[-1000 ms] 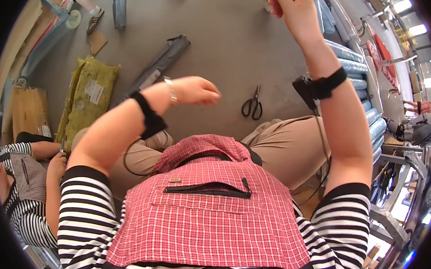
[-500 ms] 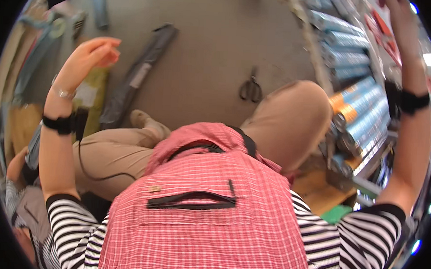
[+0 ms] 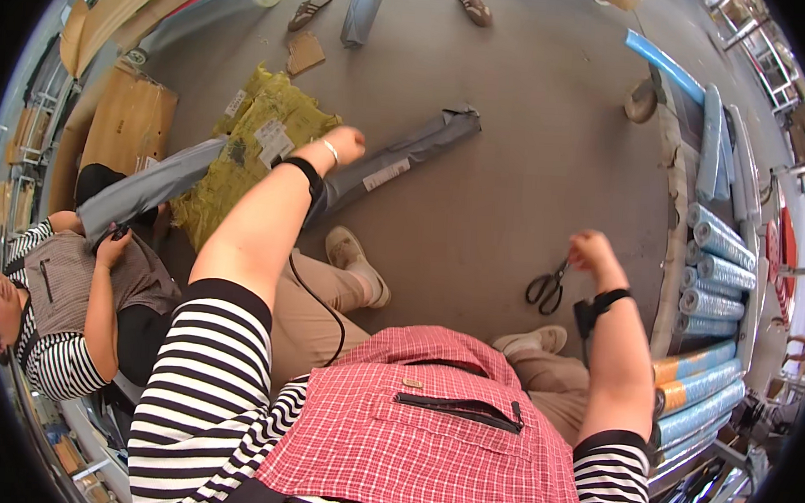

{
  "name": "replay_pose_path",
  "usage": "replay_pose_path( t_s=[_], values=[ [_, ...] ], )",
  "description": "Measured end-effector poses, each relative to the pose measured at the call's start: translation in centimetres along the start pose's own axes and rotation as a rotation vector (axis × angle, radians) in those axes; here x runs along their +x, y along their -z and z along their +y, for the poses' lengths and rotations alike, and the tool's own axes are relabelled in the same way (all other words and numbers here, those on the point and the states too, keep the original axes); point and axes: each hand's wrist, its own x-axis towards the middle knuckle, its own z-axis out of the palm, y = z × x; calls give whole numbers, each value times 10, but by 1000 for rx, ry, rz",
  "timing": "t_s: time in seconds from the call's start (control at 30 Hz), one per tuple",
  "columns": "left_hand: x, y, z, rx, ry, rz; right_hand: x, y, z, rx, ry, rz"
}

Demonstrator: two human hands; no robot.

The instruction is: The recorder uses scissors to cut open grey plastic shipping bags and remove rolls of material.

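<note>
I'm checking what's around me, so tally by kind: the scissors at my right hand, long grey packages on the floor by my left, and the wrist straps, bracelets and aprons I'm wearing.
Scissors: 1
Long grey package: 1
Black wrist straps: 2
Bracelet: 1
Red checked apron: 1
Total: 6

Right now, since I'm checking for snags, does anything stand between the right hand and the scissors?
Nothing visible does: the right hand appears right at the blade end of the scissors. Whether they touch is unclear.
</note>
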Motion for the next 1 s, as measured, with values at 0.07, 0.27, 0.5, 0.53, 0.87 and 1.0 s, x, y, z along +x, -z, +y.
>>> replay_pose_path(
  t_s=[0.07, 0.27, 0.5, 0.53, 0.87, 1.0],
  values=[
    [-1, -24, -23, 200, 74, -38, 22, -32, 44, 4, -74, -88],
    [-10, -70, -39, 271, 425, -194, 49, -81, 140, -145, -342, -102],
    [-10, -105, -51, 361, 571, -234, 55, -114, 167, -107, -584, -10],
    [-8, -110, -54, 359, 570, -255, 56, -118, 172, -111, -598, -27],
    [45, -70, -49, 85, 246, -262, 73, -131, 212, -305, -480, 246],
    [72, -69, 16, -433, 225, -462, 67, -124, 188, -412, -410, 222]
  ],
)
